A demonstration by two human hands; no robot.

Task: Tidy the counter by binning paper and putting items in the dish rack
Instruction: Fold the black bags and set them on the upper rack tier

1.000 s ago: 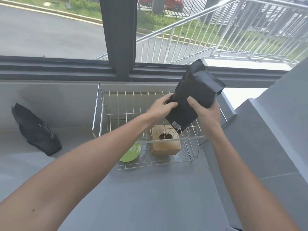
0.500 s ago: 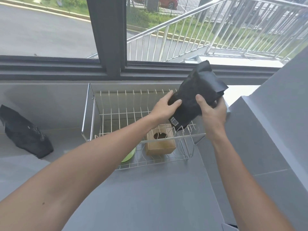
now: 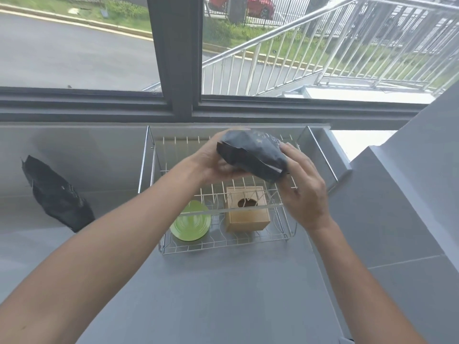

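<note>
A black foil pouch (image 3: 253,157) lies almost flat in the air above the wire dish rack (image 3: 149,165), held from both ends. My left hand (image 3: 213,162) grips its left end from below. My right hand (image 3: 303,187) holds its right end, fingers spread over it. Inside the rack, below the pouch, sit a green plate (image 3: 191,222) and a brown cardboard box (image 3: 247,209) with a round hole on top. A second black pouch (image 3: 57,194) leans against the back wall on the grey counter (image 3: 223,294), far left of both hands.
The rack stands against the wall under a window sill (image 3: 99,108). A raised grey ledge (image 3: 409,194) rises to the right of the rack.
The pouch has been turned from upright and tilted to nearly flat and lowered over the rack. Both hands stayed on it. The camera view shifted slightly right.
</note>
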